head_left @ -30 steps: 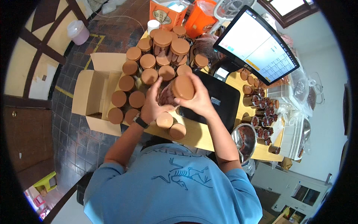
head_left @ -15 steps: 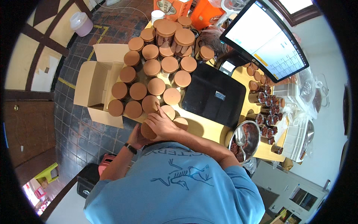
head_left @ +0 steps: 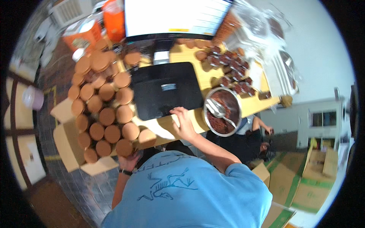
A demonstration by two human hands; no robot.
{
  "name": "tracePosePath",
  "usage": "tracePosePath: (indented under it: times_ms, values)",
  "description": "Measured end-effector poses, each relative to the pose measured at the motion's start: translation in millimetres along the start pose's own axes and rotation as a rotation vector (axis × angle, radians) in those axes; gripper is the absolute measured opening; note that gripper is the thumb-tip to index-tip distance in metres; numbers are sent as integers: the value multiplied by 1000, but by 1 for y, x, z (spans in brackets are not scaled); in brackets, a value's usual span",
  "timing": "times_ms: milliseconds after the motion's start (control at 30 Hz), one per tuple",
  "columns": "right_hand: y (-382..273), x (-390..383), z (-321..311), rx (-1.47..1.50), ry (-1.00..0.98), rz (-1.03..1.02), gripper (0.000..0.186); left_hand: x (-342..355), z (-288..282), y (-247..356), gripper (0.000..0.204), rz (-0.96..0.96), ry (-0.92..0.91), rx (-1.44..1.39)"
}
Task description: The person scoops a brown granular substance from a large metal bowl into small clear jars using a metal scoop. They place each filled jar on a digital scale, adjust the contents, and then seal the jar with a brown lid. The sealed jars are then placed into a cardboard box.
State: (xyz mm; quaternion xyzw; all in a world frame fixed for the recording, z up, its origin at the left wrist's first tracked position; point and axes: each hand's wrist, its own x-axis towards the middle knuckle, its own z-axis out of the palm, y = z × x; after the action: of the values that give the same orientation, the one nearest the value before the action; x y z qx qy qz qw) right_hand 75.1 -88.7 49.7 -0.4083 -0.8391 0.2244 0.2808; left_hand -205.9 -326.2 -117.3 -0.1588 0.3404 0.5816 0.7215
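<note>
The left hand (head_left: 128, 162) is at a lidded jar (head_left: 124, 147) on the table's (head_left: 183, 56) near edge, its grip too hidden to tell, other jars (head_left: 107, 116) crowding beyond. The right hand (head_left: 184, 124), loosely spread, is beside a black platform (head_left: 167, 102), a metal bowl (head_left: 228, 95) to its right.

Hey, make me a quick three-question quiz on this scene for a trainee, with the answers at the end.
1. Which hand is touching a brown-lidded jar at the front edge of the table?

2. True or false: the steel bowl is to the right of the black pad.

3. The right hand is nearest to which of these?
A. The monitor
B. The front edge of the black pad
C. The orange bag

Key
1. The left hand.
2. True.
3. B.
</note>
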Motion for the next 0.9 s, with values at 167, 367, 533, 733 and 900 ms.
tracePosePath:
  times_ms: [167,367,533,733,900]
  values:
    - [108,-14,-102,-241,396,347,39,0,-17,8,72,48,421,213]
    - [272,-65,-219,-344,642,585,42,-35,53,-8,50,607,1153,625]
    - [402,-109,-299,-491,661,825,52,-16,148,-56,29,1456,504,869]
    - [537,-151,-326,-89,473,932,128,9,244,-110,30,1240,471,905]
    - [524,-123,-313,121,617,780,121,19,246,-125,32,1196,428,947]
